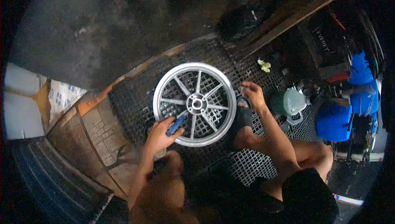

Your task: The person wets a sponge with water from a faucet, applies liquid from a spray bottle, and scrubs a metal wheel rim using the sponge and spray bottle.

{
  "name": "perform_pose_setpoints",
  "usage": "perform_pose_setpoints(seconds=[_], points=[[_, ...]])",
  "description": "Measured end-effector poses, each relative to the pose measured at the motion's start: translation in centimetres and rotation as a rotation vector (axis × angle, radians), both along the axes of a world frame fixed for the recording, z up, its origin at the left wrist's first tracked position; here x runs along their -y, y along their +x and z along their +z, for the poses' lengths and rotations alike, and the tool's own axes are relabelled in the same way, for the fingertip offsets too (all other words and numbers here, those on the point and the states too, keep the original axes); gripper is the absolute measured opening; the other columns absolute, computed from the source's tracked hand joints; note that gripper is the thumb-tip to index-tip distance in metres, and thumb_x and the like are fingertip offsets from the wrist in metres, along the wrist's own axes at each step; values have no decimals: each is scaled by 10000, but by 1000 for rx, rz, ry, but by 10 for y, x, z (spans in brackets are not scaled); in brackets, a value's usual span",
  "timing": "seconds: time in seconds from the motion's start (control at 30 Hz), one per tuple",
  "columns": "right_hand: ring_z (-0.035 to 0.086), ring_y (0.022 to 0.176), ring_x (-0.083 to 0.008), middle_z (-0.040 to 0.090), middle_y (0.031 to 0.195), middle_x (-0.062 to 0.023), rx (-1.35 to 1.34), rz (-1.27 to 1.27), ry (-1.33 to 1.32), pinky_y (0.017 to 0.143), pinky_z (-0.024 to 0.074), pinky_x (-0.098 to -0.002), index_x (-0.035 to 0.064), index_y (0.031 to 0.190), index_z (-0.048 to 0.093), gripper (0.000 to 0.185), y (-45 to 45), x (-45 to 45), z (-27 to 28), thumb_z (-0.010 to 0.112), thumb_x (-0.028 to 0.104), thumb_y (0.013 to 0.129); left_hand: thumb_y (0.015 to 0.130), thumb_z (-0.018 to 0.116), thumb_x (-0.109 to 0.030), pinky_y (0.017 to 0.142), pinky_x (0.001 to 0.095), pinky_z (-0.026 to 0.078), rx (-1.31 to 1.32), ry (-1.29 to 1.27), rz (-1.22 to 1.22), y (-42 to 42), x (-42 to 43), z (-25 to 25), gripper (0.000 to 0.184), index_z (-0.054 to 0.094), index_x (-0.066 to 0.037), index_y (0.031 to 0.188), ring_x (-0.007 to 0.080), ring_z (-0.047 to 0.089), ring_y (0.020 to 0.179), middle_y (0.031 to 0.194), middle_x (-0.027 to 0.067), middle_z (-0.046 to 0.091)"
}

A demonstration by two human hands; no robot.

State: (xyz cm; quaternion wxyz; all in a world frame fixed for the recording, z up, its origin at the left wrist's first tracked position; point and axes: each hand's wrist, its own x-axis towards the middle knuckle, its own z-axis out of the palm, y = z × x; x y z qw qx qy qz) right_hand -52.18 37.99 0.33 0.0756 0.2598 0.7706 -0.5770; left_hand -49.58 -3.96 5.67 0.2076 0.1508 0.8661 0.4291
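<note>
A silver spoked wheel rim [198,104] stands in front of me on a dark perforated mat. My left hand [161,135] is wrapped round a blue tool [176,125], whose thin end reaches in over the spokes near the hub. To the right of the rim, my right hand [252,94] is raised with its fingers curled together; whatever they might hold is too small to make out. That hand does not appear to touch the rim.
Blue plastic containers [334,122] and a translucent jug [293,101] are at the right. A wooden beam [304,16] crosses the upper right. A pale yellow scrap [264,65] lies on the mat. Ribbed dark material [53,178] is at the lower left.
</note>
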Motion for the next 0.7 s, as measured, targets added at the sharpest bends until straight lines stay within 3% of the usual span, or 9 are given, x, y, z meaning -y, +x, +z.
perform_pose_setpoints(seconds=[0.03, 0.07, 0.2, 0.23, 0.3, 0.37, 0.43, 0.6, 0.7], points=[[650, 863, -166, 656, 1045, -67, 66, -12, 38, 783, 568, -306, -12, 1094, 622, 169, 11, 24, 18, 598, 28, 932, 798, 744, -350, 729, 447, 519, -3, 38, -2, 3, 2, -2, 401, 614, -26, 994, 372, 682, 820, 882, 185, 683], [659, 813, -157, 677, 1002, -70, -159, 135, 161, 740, 559, -294, -21, 988, 642, 82, 22, 26, -10, 628, 3, 910, 809, 740, -359, 703, 432, 527, -154, 69, 4, 4, 3, -5, 396, 612, -29, 988, 355, 685, 746, 823, 179, 684], [663, 790, -139, 692, 852, -77, -133, 534, 416, 723, 549, -284, -15, 903, 653, 61, 65, 67, -22, 664, -55, 858, 815, 737, -383, 888, 437, 491, 7, -14, -112, 12, 21, -30, 538, 615, -30, 1203, 374, 633, 1000, 1074, 191, 677], [642, 674, -312, 680, 795, -145, -276, 509, 344, 631, 520, -404, 40, 943, 684, 169, 76, 74, -43, 649, -8, 785, 815, 735, -386, 913, 440, 479, 58, -37, -147, 13, 22, -27, 562, 605, -30, 1229, 380, 617, 1037, 1106, 191, 668], [643, 813, -343, 677, 899, -148, -218, 589, 405, 722, 530, -412, 59, 997, 680, 240, 89, 104, -32, 650, 3, 765, 814, 731, -391, 943, 442, 464, 63, -48, -178, 17, 23, -28, 588, 594, -29, 1256, 389, 603, 1071, 1141, 193, 659], [606, 934, -294, 653, 984, -139, -446, 876, 791, 823, 514, -386, 15, 977, 647, 209, 101, 132, -27, 680, -7, 772, 813, 726, -397, 953, 442, 460, -19, -34, -179, 29, 26, -32, 592, 589, -30, 1258, 395, 605, 1065, 1144, 196, 656], [558, 1108, -384, 603, 1171, -193, -366, 971, 694, 955, 478, -448, 52, 1092, 648, 286, 113, 144, -49, 533, 21, 831, 813, 718, -393, 945, 450, 462, 27, -9, -216, 36, 29, -40, 558, 595, -44, 1230, 401, 610, 1048, 1132, 195, 652], [599, 1122, -379, 585, 1269, -220, 15, 1002, 464, 952, 496, -445, 35, 1225, 572, 381, 156, 173, -61, 484, 20, 855, 797, 717, -360, 907, 466, 473, 98, 29, -319, 38, 31, -44, 452, 640, -56, 1122, 397, 613, 1021, 1068, 200, 659], [602, 1124, -378, 618, 1213, -223, -345, 1022, 513, 967, 489, -435, 25, 1252, 571, 398, 164, 155, -60, 520, 41, 857, 775, 726, -340, 898, 477, 473, 179, -37, -370, 46, 34, -53, 415, 661, -56, 1071, 402, 610, 1010, 1026, 204, 667]])
